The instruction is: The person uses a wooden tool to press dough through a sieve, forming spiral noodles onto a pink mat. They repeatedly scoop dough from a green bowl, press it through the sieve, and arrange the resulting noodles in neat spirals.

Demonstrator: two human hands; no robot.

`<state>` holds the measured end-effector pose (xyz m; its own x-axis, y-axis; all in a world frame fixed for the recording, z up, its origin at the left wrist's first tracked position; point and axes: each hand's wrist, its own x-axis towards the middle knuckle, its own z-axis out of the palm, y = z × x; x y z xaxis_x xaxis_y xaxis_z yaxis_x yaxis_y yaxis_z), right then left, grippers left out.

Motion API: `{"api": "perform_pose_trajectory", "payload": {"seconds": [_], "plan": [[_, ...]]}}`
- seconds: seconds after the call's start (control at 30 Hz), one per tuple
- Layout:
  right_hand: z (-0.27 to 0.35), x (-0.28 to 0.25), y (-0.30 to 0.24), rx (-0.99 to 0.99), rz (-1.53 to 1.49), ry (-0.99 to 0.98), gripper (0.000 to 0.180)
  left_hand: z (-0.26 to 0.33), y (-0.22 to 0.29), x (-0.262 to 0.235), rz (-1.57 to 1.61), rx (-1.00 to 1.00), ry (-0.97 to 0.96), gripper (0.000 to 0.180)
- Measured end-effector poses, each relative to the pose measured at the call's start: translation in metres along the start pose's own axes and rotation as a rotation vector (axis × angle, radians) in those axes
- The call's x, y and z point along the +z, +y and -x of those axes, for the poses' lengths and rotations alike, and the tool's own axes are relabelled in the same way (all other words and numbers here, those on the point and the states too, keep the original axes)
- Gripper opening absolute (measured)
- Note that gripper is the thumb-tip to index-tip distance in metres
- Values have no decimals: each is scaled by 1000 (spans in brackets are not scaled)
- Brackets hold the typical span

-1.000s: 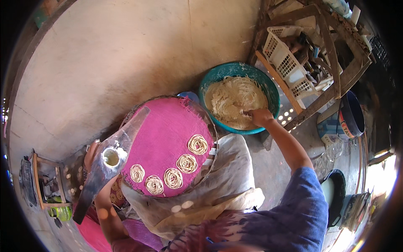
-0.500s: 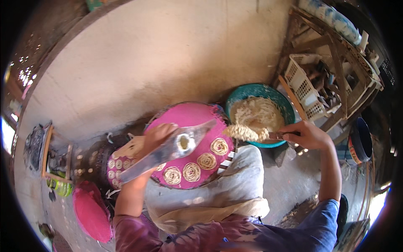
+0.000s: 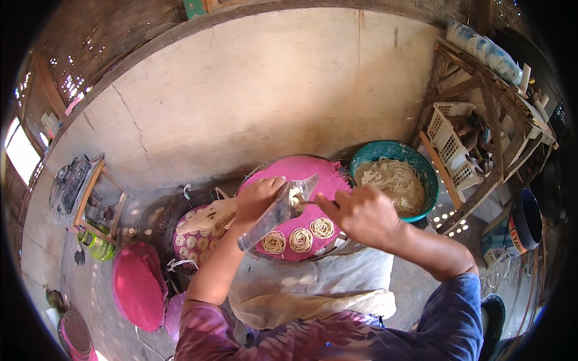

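My left hand (image 3: 261, 195) grips a long, flat, shiny pressing tool (image 3: 262, 228) with a hole in its middle, held tilted over a round pink cloth-covered tray (image 3: 295, 165). Pale dough (image 3: 295, 197) shows at that hole. Closed round the handle of a scoop (image 3: 310, 203), my right hand (image 3: 367, 213) brings it up to the hole; the scoop's kind is hard to make out. Coiled strand rounds of dough (image 3: 301, 239) lie along the tray's near edge. To the right stands a green basin (image 3: 365, 151) of soft, sticky dough (image 3: 394, 183).
At left, a second pink tray (image 3: 185, 240) bears several small coils, partly under a pale cloth. A pink cushion-like round (image 3: 139, 286) and a green gas cylinder (image 3: 98, 242) are beyond it. A wooden rack (image 3: 503, 144) with a white basket (image 3: 445, 129) and a dark bucket (image 3: 525, 219) are at right.
My right hand has moved left from the basin, carrying the dough-loaded scoop to the pressing tool's hole. My left hand still holds the tool over the tray. The view has shifted slightly.
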<state>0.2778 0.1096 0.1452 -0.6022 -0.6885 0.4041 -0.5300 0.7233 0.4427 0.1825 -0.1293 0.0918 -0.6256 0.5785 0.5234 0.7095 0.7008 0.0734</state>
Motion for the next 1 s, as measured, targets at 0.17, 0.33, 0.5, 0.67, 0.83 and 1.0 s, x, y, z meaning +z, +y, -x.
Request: {"api": "perform_pose_trajectory", "payload": {"seconds": [0.17, 0.33, 0.5, 0.67, 0.83, 1.0], "plan": [[15, -3, -16, 14, -63, 34, 43, 35, -35, -14, -63, -128, 26, 49], [13, -7, -9, 470, -518, 59, 39, 41, -38, -39, -91, -425, 140, 25], [-20, 39, -77, 538, -1078, 168, 65, 35, -15, -26, -108, -136, 295, 17], [-1, 52, -93, 487, -1418, 233, 51, 34, -31, -31, 76, -639, 109, 26], [3, 54, -73, 576, -1301, 211, 48, 30, -30, -28, -143, -317, 316, 26], [14, 62, -88, 560, -1524, 112, 44, 29, -45, -5, 131, -429, 307, 26]]}}
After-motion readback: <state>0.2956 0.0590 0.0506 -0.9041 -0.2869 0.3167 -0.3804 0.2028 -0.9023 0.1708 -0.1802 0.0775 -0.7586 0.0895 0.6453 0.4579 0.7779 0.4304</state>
